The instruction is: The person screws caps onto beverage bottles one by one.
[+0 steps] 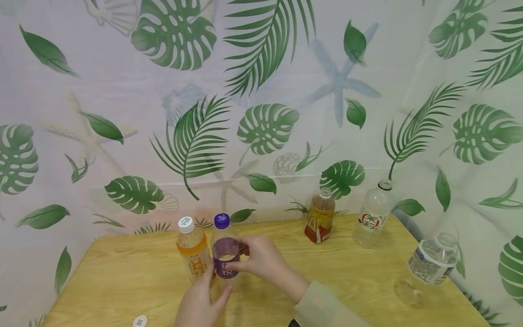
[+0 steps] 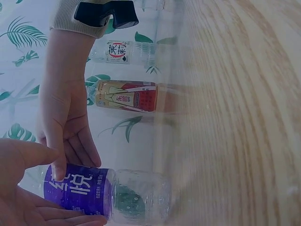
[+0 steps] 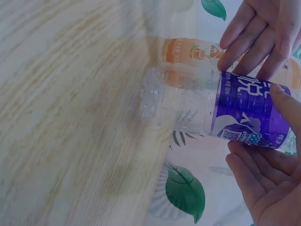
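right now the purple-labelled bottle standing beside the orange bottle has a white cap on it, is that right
Not quite: the purple-labelled bottle standing beside the orange bottle has a purple cap, not white, as the head view shows.

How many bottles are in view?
5: orange bottle, left; purple bottle beside it; red bottle, rear; clear bottle to its right; second clear bottle, far right. Another may hide below the bottom-left white cap.

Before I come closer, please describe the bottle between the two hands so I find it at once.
On the left half of the wood-grain table, find the white-capped orange bottle. Just right of it, between the left hand and right hand, is the purple-labelled bottle. Its purple cap sets it apart from that neighbour.
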Motion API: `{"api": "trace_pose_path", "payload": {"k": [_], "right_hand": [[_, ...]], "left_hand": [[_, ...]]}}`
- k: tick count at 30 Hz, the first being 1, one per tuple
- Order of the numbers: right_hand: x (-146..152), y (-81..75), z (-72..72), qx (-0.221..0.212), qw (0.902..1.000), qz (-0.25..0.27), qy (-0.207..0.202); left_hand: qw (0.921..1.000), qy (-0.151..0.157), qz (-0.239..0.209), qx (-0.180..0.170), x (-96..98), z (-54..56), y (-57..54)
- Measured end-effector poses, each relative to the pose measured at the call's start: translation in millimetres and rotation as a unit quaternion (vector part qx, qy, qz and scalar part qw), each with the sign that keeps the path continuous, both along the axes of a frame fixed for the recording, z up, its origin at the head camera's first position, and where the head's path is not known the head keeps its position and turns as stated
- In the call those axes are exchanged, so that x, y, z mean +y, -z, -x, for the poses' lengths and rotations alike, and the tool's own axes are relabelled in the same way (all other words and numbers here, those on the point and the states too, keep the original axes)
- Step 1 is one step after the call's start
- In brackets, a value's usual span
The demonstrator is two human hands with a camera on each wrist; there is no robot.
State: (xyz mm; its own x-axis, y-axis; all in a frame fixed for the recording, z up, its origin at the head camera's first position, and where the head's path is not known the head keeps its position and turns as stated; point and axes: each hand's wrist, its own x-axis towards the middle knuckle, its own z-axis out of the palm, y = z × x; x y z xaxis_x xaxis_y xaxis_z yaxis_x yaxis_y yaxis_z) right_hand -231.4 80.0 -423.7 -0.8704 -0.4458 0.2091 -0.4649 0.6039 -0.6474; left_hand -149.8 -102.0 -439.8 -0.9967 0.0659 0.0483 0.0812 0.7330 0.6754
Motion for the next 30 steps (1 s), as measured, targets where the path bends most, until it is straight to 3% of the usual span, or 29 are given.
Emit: {"api": "trace_pose_path", "payload": {"k": [7,30], "right_hand": [[-1.4,0.2,-0.7,-0.003,0.9999,0.003,0.012],[0.4,-5.3,-3.6,-0.015,0.9999,-0.006,0.002]], "left_hand": [[1.0000,-0.001,0.001,0.009,-0.9,1.6,-0.2],[0.9993,-0.010,0.017,-0.030,-6.0,5.1,-2.9]]}}
